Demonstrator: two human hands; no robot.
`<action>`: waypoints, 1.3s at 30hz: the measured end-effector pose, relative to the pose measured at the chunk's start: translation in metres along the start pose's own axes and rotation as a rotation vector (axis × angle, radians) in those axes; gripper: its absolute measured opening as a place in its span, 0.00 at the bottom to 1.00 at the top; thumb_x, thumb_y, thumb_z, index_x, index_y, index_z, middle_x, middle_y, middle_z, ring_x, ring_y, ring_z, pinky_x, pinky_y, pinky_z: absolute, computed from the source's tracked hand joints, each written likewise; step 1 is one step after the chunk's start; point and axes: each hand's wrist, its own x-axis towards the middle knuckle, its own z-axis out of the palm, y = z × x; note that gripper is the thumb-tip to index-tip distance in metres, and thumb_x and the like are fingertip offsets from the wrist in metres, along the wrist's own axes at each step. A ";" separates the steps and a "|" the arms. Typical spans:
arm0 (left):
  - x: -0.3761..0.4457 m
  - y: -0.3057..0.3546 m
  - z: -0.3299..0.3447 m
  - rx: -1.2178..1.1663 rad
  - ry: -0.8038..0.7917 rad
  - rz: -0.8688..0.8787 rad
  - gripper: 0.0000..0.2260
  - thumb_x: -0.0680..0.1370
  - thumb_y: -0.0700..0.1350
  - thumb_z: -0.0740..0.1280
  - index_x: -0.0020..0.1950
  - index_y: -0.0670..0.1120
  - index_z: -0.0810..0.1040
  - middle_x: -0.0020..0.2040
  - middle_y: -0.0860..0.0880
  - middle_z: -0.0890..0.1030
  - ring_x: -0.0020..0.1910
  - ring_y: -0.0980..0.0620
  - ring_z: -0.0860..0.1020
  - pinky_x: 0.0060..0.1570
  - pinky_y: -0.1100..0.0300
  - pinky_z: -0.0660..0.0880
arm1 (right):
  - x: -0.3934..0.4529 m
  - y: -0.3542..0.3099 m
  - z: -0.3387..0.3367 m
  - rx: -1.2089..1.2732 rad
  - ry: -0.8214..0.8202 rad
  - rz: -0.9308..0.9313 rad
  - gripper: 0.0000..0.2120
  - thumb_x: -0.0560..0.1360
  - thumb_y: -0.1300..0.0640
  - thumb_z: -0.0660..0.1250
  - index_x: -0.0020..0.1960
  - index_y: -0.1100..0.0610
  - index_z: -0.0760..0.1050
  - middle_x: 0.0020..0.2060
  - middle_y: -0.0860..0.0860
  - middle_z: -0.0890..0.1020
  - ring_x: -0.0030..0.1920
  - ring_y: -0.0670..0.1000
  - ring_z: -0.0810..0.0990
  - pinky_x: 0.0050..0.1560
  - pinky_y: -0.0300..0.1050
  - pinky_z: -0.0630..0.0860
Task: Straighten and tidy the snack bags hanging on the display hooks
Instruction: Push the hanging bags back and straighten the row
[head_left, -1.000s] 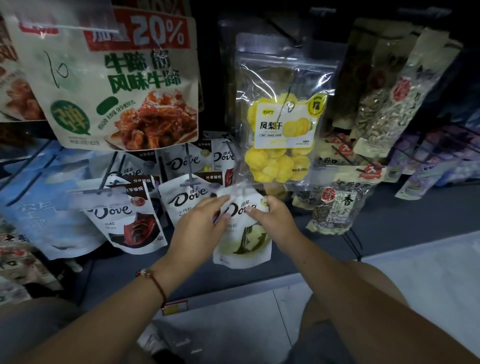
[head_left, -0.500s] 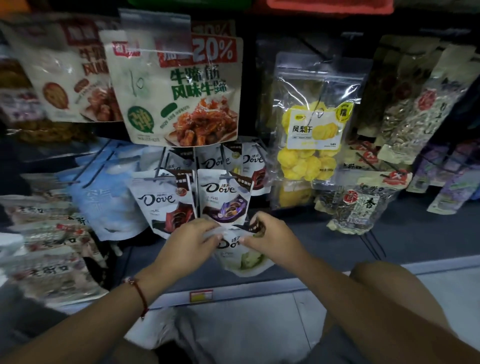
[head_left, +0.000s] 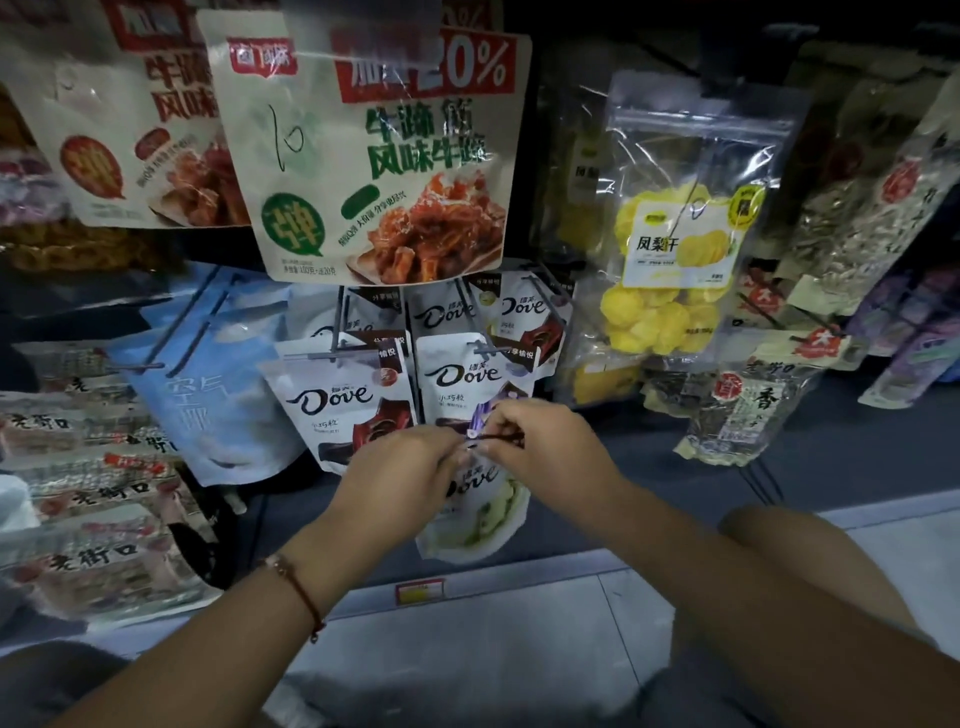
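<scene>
Head view: a display rack of hanging snack bags, seen from above and in front, both bare arms reaching in.
Left hand (head_left: 402, 470): fingers curled together, pinching the top edge of a white Dove bag with green print (head_left: 480, 512) from its left side.
Right hand (head_left: 540, 444): thumb and forefinger pressed together on the same top edge, from the right, right at the tip of a dark hook (head_left: 498, 439).
Held bag: hangs below both hands, low in the rack's middle, in front of the other Dove bags; whether its hole is on the hook cannot be told.
Dove bag, brown print (head_left: 345, 405): on a hook just left of the hands, tilted slightly.
Dove bag, purple print (head_left: 470, 376): directly behind the hands, partly covered.
Beef tendon bag (head_left: 379, 156): large, upper row, above the Dove bags.
Dried pineapple bag (head_left: 675, 234): clear, upper right of the hands.
Blue bag (head_left: 208, 384): left of the Dove bags, tilted.
Wrist: a red cord bracelet (head_left: 298, 592) on the left arm.
</scene>
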 end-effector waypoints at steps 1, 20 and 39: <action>0.004 0.001 0.000 -0.005 0.026 -0.007 0.11 0.82 0.53 0.61 0.46 0.50 0.78 0.40 0.53 0.78 0.39 0.52 0.76 0.36 0.54 0.73 | 0.004 -0.001 -0.004 -0.068 0.023 -0.032 0.07 0.74 0.48 0.70 0.42 0.49 0.76 0.40 0.44 0.76 0.42 0.46 0.75 0.42 0.46 0.74; 0.063 0.000 -0.002 -0.108 0.202 -0.085 0.10 0.82 0.49 0.62 0.47 0.48 0.80 0.40 0.56 0.76 0.41 0.54 0.74 0.38 0.57 0.67 | 0.071 0.000 -0.024 -0.625 -0.201 -0.036 0.33 0.80 0.59 0.52 0.79 0.59 0.39 0.79 0.57 0.47 0.78 0.58 0.44 0.77 0.52 0.44; 0.068 0.000 0.001 -0.179 0.169 -0.193 0.11 0.82 0.48 0.61 0.49 0.46 0.82 0.34 0.55 0.76 0.35 0.55 0.74 0.31 0.61 0.65 | 0.089 0.018 -0.026 -0.428 -0.108 -0.099 0.22 0.74 0.67 0.64 0.66 0.51 0.71 0.52 0.52 0.77 0.51 0.57 0.78 0.45 0.48 0.74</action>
